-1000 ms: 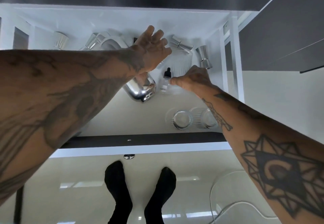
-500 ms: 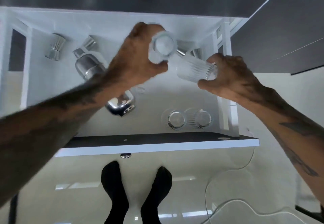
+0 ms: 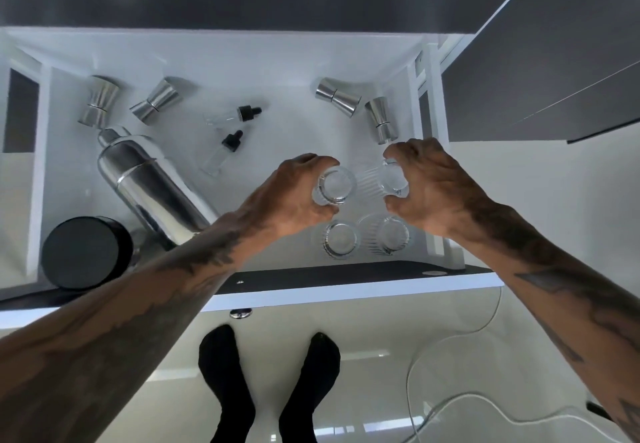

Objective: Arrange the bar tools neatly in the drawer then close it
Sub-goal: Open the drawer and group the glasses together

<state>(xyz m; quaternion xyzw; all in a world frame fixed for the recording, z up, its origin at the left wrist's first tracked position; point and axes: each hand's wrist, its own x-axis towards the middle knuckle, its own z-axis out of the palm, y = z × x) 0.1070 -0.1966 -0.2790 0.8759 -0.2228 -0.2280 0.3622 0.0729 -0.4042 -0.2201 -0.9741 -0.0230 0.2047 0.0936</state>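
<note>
The white drawer (image 3: 242, 61) stands pulled open below me. My left hand (image 3: 287, 196) grips a ribbed clear glass (image 3: 334, 186), and my right hand (image 3: 433, 186) grips a second ribbed glass (image 3: 393, 177); both are held just behind two more glasses (image 3: 341, 238) (image 3: 391, 234) standing at the drawer's front right. A steel shaker (image 3: 149, 179) lies tilted at the left. Several steel jiggers (image 3: 98, 99) (image 3: 156, 99) (image 3: 337, 96) (image 3: 381, 118) lie along the back. Two dropper bottles (image 3: 232, 115) (image 3: 223, 151) lie in the middle.
A black round lid or container (image 3: 86, 252) sits at the drawer's front left corner. The dark drawer front (image 3: 346, 271) with a metal knob (image 3: 240, 312) faces me. My black-socked feet (image 3: 266, 383) stand on a glossy floor with a white cable (image 3: 450, 404) at right.
Both hands have lowered their glasses from the back of the drawer toward the front right, beside the two standing glasses. The view shifted, revealing the black round item at left.
</note>
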